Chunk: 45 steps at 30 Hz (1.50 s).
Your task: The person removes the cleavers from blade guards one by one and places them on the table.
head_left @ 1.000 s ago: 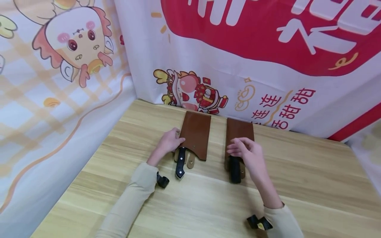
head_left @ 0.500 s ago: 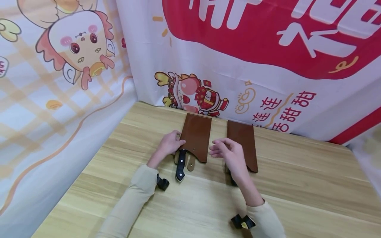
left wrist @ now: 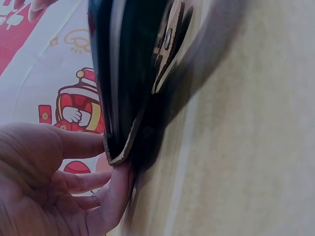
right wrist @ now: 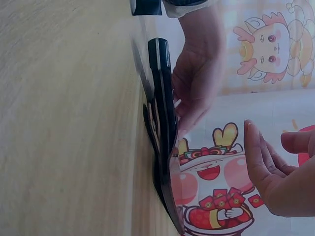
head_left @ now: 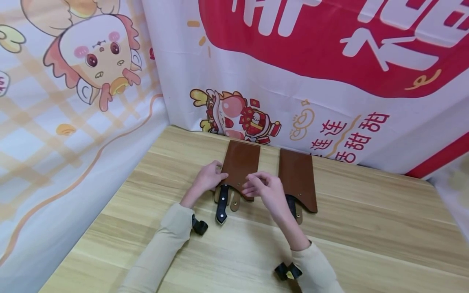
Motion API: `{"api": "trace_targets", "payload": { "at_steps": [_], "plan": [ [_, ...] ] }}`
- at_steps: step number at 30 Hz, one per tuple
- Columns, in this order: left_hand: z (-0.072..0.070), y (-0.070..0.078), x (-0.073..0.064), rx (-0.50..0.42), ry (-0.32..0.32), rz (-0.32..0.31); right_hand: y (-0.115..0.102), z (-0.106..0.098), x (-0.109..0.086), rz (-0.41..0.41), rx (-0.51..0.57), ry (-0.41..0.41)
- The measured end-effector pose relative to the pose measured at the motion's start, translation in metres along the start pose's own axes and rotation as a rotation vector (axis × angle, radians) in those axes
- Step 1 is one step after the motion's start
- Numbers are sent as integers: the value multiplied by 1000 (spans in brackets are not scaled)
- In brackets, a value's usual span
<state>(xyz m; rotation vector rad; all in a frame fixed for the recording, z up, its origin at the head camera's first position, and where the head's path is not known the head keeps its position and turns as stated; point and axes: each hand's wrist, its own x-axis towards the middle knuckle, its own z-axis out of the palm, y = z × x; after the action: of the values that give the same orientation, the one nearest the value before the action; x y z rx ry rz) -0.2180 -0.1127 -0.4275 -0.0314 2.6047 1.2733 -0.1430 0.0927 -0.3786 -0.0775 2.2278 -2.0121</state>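
In the head view, a brown leather knife sheath [head_left: 242, 162] lies on the table with a black riveted knife handle [head_left: 222, 205] sticking out of its near end. My left hand [head_left: 209, 176] pinches that sheath's left edge near the mouth, thumb on top and fingers beneath; the left wrist view shows the folded rim [left wrist: 118, 160] at the fingertips. Beside the handle hangs a tan snap strap [head_left: 235, 202]. My right hand [head_left: 266, 192] hovers above the sheath's lower right corner, fingers loosely bent and holding nothing. It also shows in the right wrist view, apart from the handle [right wrist: 161, 64].
To the right lies a second brown sheath [head_left: 297, 175] with a black handle [head_left: 291, 203], partly hidden by my right wrist. The wooden table [head_left: 373, 211] ends at a printed cloth [head_left: 329, 85] behind and another cloth [head_left: 88, 134] on the left.
My right hand has moved left, from over the right sheath's handle to above the left sheath's corner. My left hand keeps its grip on the left sheath's edge.
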Motion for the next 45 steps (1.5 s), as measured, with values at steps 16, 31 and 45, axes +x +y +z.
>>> {"api": "trace_targets", "payload": {
  "at_steps": [16,31,45],
  "plan": [
    [1,1,-1,-6,-10,-10,19,17,6,33,12,-62],
    [-2,-4,1,-28,-20,-1,31,27,6,111,15,-101],
    [-1,-4,4,-150,-75,-50,32,28,3,140,6,-106]
  ]
}}
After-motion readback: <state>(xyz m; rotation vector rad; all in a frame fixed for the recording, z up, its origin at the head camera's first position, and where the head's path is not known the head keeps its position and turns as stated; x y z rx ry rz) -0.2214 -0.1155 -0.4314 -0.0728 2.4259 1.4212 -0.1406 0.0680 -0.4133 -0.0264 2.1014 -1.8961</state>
